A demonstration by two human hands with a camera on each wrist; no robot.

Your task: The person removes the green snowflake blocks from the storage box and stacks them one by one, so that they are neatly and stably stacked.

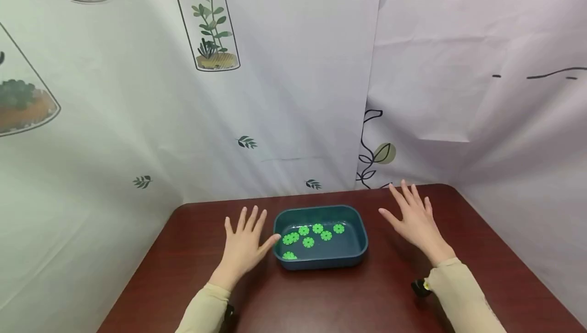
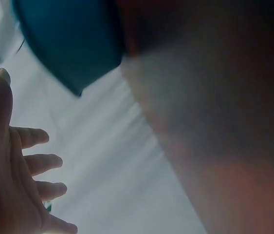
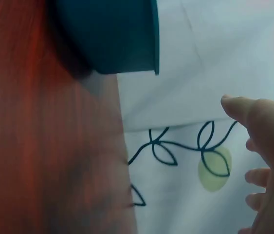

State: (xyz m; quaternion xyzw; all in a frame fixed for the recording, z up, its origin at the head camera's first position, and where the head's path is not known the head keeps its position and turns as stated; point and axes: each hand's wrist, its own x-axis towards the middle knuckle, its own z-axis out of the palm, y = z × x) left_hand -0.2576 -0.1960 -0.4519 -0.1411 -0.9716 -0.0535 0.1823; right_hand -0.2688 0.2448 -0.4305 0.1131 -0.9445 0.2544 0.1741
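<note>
A dark teal rectangular dish (image 1: pixel 321 262) stands on the table, with several bright green flower-shaped pieces (image 1: pixel 308 242) lying inside, mostly toward its left half. To the left of the dish is my left hand (image 1: pixel 243 249), fingers spread and straight, holding nothing; its thumb overlaps the dish's left rim in the head view, and I cannot tell whether they touch. On the other side, my right hand (image 1: pixel 417 223) is spread with nothing in it, apart from the dish. Both wrist views show the outer wall of the dish (image 2: pixel 73 39) beyond the thumb.
The dark red-brown table (image 1: pixel 321 302) has rounded far corners. A whitish curtain (image 1: pixel 293 93) printed with plants hangs behind it and along both sides. Dark wrist-worn devices (image 1: pixel 421 287) sit at the cuffs of the cream sleeves.
</note>
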